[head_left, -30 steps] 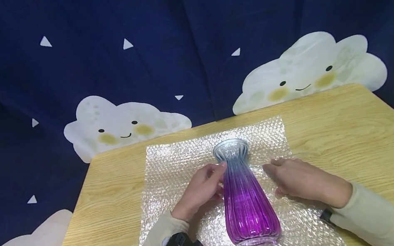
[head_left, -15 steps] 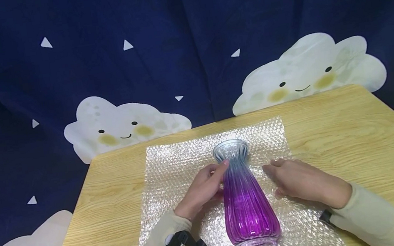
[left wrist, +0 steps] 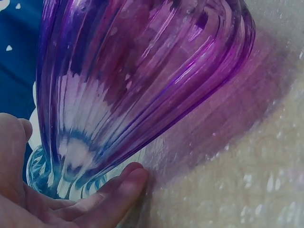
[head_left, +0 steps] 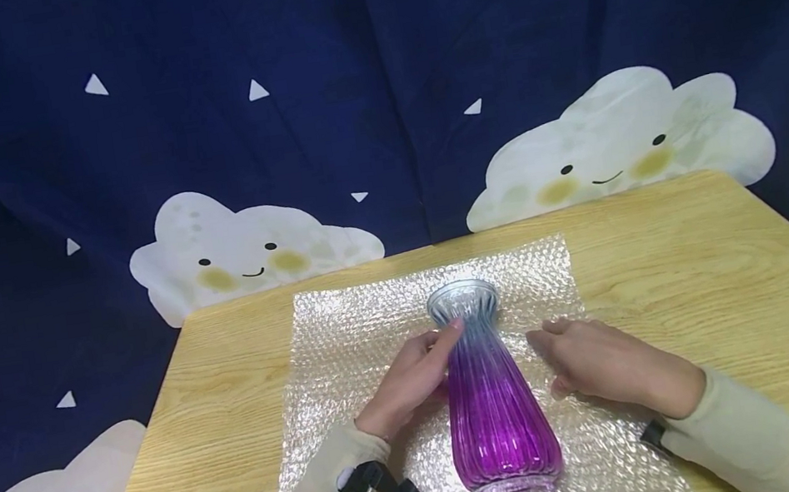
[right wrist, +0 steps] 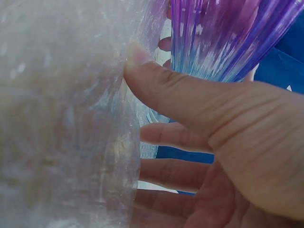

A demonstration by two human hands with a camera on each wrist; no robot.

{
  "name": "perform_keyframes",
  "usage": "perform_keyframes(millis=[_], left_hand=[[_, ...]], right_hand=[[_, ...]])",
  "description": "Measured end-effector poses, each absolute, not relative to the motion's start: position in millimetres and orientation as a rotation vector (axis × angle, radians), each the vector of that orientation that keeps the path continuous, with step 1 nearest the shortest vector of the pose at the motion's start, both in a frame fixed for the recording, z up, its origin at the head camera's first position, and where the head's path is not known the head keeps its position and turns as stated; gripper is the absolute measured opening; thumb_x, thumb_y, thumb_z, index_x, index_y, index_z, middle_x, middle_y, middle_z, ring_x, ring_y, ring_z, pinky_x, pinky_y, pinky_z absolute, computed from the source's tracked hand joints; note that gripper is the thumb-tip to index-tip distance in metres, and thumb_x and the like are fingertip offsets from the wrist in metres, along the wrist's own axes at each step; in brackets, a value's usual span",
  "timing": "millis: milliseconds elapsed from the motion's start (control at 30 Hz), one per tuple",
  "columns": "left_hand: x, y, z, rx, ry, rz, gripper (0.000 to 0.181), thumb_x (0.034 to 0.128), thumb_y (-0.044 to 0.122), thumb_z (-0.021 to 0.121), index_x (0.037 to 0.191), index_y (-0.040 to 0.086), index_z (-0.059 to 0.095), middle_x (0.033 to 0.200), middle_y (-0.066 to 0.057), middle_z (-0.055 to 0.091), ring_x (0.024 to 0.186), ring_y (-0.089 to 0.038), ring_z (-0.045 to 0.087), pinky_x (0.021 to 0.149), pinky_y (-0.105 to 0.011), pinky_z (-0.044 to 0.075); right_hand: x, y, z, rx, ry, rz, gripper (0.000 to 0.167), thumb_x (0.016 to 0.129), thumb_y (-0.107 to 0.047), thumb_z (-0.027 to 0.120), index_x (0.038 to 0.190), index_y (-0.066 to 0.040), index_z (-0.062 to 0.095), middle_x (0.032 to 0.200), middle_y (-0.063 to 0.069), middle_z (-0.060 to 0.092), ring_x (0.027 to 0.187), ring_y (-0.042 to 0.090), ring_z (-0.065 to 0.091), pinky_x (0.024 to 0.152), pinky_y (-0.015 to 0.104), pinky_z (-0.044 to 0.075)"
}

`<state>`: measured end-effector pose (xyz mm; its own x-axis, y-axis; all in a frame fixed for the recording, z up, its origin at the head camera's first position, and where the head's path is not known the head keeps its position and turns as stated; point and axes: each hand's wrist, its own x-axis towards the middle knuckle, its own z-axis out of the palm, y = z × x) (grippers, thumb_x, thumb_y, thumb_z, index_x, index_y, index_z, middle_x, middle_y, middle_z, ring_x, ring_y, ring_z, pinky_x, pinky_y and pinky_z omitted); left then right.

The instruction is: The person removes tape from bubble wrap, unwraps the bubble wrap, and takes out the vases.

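Note:
A ribbed glass vase (head_left: pixel 496 408), purple fading to clear blue at the neck, lies on its side with its mouth toward the table's far edge. Beneath it is a sheet of bubble wrap (head_left: pixel 348 345). My left hand (head_left: pixel 412 374) holds the vase's neck from the left, thumb on top; the left wrist view shows fingers (left wrist: pixel 114 197) reaching under the neck. Right of the vase and apart from it, my right hand (head_left: pixel 604 364) rests on the sheet. In the right wrist view its thumb (right wrist: pixel 161 90) and spread fingers touch the bubble wrap.
The wooden table (head_left: pixel 700 262) extends past the sheet on both sides. Behind it hangs a dark blue curtain (head_left: pixel 314 106) with cloud faces and small white triangles. A black wrist camera (head_left: pixel 379 488) sits on the left sleeve.
My left hand has slid slightly to the right, its thumb now farther over the vase's neck. The right hand and the vase look nearly unmoved.

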<state>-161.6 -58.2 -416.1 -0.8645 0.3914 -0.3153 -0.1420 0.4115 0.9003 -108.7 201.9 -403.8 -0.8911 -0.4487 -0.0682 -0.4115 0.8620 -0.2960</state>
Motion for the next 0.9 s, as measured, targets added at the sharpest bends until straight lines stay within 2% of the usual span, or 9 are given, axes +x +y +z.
perform_keyframes(millis=[167, 433, 567, 767, 900], left_hand=[[-162, -55, -418, 0.194, 2.15, 1.498, 0.085, 0.0943, 0.076, 0.051, 0.143, 0.006, 0.059, 0.118, -0.012, 0.074, 0.104, -0.023, 0.075, 0.095, -0.041, 0.061], [-161, -53, -420, 0.154, 1.933, 1.646, 0.075, 0.0945, 0.072, 0.055, 0.129, 0.006, 0.067, 0.111, -0.016, 0.077, 0.097, -0.025, 0.077, 0.088, -0.04, 0.064], [-160, -52, -421, 0.12, 1.917, 1.674, 0.074, 0.0946, 0.071, 0.056, 0.128, 0.006, 0.068, 0.11, -0.016, 0.077, 0.094, -0.023, 0.077, 0.085, -0.041, 0.065], [-160, -49, -420, 0.1, 1.922, 1.662, 0.079, 0.095, 0.072, 0.054, 0.134, 0.004, 0.064, 0.113, -0.018, 0.076, 0.095, -0.026, 0.077, 0.083, -0.043, 0.065], [-161, -47, -418, 0.103, 1.918, 1.643, 0.08, 0.0953, 0.072, 0.054, 0.135, 0.003, 0.063, 0.117, -0.017, 0.075, 0.102, -0.027, 0.076, 0.088, -0.044, 0.064]], right_hand=[[-109, 202, -405, -0.687, 2.907, -0.412, 0.051, 0.072, -0.023, 0.091, 0.114, -0.009, 0.065, 0.086, -0.002, 0.065, 0.062, 0.005, 0.052, 0.059, 0.022, 0.052], [-109, 203, -404, -0.694, 2.906, -0.412, 0.05, 0.073, -0.024, 0.091, 0.113, -0.01, 0.065, 0.088, 0.001, 0.068, 0.064, 0.006, 0.056, 0.062, 0.026, 0.056], [-109, 202, -405, -0.708, 2.911, -0.405, 0.047, 0.073, -0.024, 0.091, 0.109, -0.011, 0.064, 0.083, -0.002, 0.065, 0.063, 0.006, 0.055, 0.06, 0.025, 0.054], [-109, 203, -406, -0.729, 2.933, -0.392, 0.05, 0.073, -0.024, 0.09, 0.113, -0.009, 0.066, 0.098, 0.011, 0.075, 0.076, 0.02, 0.069, 0.069, 0.038, 0.063], [-110, 202, -407, -0.73, 2.937, -0.389, 0.045, 0.073, -0.023, 0.091, 0.107, -0.012, 0.065, 0.088, 0.002, 0.069, 0.068, 0.01, 0.061, 0.061, 0.029, 0.057]])
